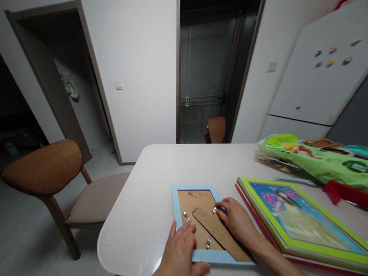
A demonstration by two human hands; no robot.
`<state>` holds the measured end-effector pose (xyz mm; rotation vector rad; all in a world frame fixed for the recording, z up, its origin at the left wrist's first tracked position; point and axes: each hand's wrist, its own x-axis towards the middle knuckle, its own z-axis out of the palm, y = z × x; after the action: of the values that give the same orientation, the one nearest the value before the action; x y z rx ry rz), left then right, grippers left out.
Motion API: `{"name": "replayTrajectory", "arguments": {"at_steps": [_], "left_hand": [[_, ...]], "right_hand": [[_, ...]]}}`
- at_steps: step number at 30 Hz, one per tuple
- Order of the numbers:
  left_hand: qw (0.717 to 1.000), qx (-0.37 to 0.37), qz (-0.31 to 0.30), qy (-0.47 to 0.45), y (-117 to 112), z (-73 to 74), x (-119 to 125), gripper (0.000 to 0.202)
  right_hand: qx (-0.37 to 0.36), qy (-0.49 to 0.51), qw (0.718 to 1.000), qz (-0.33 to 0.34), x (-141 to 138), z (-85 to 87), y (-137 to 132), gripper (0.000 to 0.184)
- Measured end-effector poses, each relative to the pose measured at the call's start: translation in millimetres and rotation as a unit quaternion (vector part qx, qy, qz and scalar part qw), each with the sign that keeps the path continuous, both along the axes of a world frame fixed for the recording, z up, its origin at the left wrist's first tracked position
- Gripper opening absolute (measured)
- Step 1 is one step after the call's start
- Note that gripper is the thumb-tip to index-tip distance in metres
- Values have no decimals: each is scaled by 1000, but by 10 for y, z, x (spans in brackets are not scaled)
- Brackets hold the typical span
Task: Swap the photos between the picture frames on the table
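Observation:
A light blue picture frame (176,202) lies face down on the white table, its brown backing board (198,222) and folded stand (222,237) showing. Several small metal clips (208,242) sit along the inner edges. My left hand (182,253) holds the frame's near left corner, fingers over the left side and thumb across the near edge. At the right side, my right hand (238,221) has its fingers closed around a small dark thing (222,210), beside a metal clip (214,210). What that dark thing is stays partly hidden by the fingers.
Right of the hands lies a stack of framed pictures, a green-framed one (300,216) on top. Behind it are a green plastic package (332,160) and a red object (350,195). A wooden chair (55,169) stands left of the white table (140,226).

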<state>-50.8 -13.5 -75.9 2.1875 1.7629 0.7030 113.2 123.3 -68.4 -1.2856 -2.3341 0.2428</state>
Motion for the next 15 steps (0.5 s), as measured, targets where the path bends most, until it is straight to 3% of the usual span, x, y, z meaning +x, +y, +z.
{"name": "replayTrajectory", "arguments": {"at_steps": [8, 15], "left_hand": [[1000, -2, 8, -1, -11, 14, 22, 39], [1000, 1, 4, -8, -45, 5, 17, 38]], "right_hand": [[11, -48, 996, 79, 26, 39, 34, 24], [14, -40, 995, 89, 118, -4, 1, 21]]}}
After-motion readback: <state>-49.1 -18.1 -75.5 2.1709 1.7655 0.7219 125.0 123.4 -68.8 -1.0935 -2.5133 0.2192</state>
